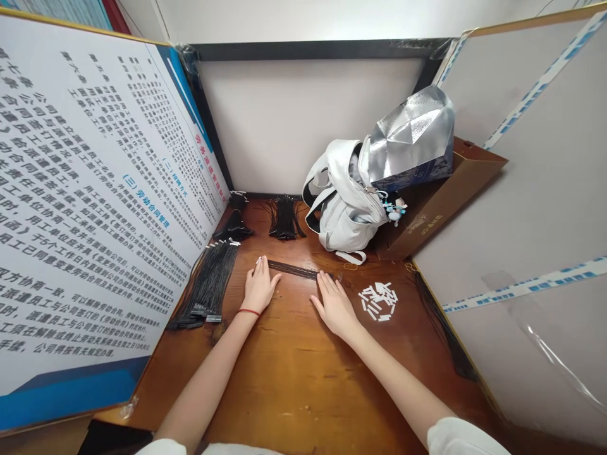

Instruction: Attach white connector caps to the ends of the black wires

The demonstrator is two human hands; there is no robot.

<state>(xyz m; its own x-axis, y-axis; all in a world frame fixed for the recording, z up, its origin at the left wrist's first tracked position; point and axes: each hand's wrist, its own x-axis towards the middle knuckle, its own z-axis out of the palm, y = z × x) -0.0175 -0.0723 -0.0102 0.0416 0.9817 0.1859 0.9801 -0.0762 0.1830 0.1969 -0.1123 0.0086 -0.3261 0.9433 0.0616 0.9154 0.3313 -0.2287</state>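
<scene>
My left hand (pixel 258 287), with a red bracelet at the wrist, lies flat on the wooden desk (pixel 289 373). Its fingertips reach the left end of a flat strip of black wires (pixel 293 270). My right hand (pixel 334 306) rests palm down at the strip's right end, its fingers spread. Left of my hands lies a bundle of black wires with white ends (pixel 208 284). Another black bundle (pixel 284 218) lies farther back. Small white connector pieces (pixel 378 300) form a loose pile right of my right hand.
A large printed sign board (pixel 95 189) leans along the left side, and a taped panel (pixel 516 189) stands on the right. A white backpack (pixel 344 205), a silver bag (pixel 412 136) and a cardboard box (pixel 439 196) stand at the back right.
</scene>
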